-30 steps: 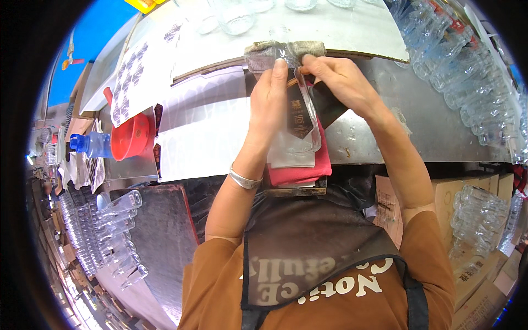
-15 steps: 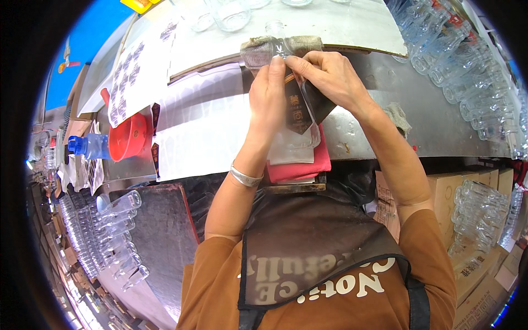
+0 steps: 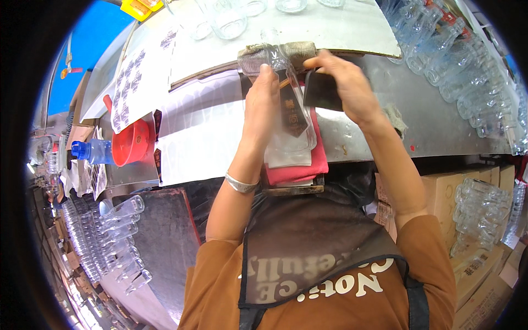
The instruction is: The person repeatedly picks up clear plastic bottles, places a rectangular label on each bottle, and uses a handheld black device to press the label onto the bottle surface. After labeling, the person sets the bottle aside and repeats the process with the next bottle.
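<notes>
A clear glass bottle (image 3: 294,142) lies in front of me, its neck pointing away. On its upper side is a dark label (image 3: 292,113) with a pointed lower end and gold characters. My left hand (image 3: 260,102) grips the bottle's left side, thumb along the top and the other fingers partly hidden. Just right of the bottle, my right hand (image 3: 352,91), slightly blurred, holds a dark flat rectangular piece (image 3: 322,91) off the glass. A rolled grey cloth (image 3: 301,52) supports the bottle's neck end. Beneath its base are a white sheet and a red cloth (image 3: 300,174).
Several glass bottles (image 3: 440,71) stand in rows at the right. A white board (image 3: 341,30) at the back carries more glassware. Printed label sheets (image 3: 135,77), a red dipper (image 3: 131,144) and a blue-capped bottle (image 3: 99,152) sit at the left. Cardboard boxes (image 3: 437,192) stand lower right.
My right hand has moved right, away from the bottle's neck, taking the dark flat piece off the label. My left thumb has slid slightly down the bottle toward me.
</notes>
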The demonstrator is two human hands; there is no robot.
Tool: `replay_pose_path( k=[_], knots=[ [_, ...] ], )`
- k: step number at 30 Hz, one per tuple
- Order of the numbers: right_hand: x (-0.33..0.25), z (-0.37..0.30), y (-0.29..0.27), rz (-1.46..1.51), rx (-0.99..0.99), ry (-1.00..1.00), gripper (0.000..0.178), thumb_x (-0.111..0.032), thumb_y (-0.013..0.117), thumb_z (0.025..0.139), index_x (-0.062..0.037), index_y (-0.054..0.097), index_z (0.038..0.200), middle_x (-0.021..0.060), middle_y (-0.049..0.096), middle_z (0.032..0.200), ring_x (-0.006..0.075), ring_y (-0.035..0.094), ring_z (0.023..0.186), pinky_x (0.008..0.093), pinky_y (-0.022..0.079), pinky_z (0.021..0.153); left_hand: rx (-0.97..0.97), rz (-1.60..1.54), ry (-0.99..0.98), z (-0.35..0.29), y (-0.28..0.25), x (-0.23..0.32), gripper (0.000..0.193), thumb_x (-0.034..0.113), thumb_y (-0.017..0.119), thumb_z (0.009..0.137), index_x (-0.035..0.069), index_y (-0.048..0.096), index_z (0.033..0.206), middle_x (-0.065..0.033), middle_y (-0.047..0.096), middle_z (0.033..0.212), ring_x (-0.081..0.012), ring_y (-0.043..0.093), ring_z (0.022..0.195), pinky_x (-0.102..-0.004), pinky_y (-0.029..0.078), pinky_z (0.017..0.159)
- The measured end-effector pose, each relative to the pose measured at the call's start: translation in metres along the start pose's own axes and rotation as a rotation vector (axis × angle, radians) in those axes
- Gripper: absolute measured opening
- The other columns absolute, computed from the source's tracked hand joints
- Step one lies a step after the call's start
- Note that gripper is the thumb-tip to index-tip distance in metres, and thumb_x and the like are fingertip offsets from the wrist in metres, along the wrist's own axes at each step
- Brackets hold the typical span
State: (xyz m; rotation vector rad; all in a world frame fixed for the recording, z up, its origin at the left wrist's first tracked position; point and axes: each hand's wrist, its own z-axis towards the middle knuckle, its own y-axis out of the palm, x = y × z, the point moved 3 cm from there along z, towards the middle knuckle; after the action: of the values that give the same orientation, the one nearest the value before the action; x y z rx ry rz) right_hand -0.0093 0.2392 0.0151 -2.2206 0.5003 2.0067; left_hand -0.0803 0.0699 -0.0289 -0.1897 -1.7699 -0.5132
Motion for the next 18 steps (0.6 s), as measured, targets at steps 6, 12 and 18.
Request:
replay_pose_path(
  k=[6, 12, 18],
  knots=[
    [-0.035, 0.011, 0.002, -0.275, 0.071, -0.394, 0.034, -0.012, 0.065, 0.094, 0.0017, 0.063, 0.125, 0.0076, 0.069, 0.109, 0.0135, 0.066, 0.097, 0.0269, 0.054, 0.087, -0.066, 0.121, 0.034, -0.009, 0.004, 0.008, 0.053, 0.046, 0.042, 0.107, -0.002, 0.057, 0.123, -0.0131, 0.067, 0.109, -0.0213, 0.067, 0.095, -0.0327, 0.055, 0.081],
    [-0.051, 0.023, 0.014, -0.667, 0.096, -0.614, 0.030, -0.011, 0.066, 0.090, -0.0040, 0.069, 0.119, 0.0051, 0.071, 0.099, 0.0107, 0.065, 0.089, 0.0261, 0.054, 0.084, -0.084, 0.173, 0.061, -0.009, 0.004, 0.007, 0.050, 0.042, 0.042, 0.107, -0.003, 0.059, 0.120, -0.0133, 0.069, 0.107, -0.0196, 0.068, 0.093, -0.0315, 0.055, 0.081],
    [-0.062, 0.016, 0.028, -0.693, 0.017, -0.605, 0.029, -0.010, 0.064, 0.089, -0.0032, 0.068, 0.117, 0.0090, 0.072, 0.099, 0.0158, 0.069, 0.085, 0.0289, 0.055, 0.079, -0.098, 0.158, 0.080, -0.008, 0.004, 0.004, 0.049, 0.041, 0.041, 0.108, -0.002, 0.060, 0.120, -0.0128, 0.070, 0.107, -0.0191, 0.068, 0.092, -0.0314, 0.055, 0.082]
  ],
)
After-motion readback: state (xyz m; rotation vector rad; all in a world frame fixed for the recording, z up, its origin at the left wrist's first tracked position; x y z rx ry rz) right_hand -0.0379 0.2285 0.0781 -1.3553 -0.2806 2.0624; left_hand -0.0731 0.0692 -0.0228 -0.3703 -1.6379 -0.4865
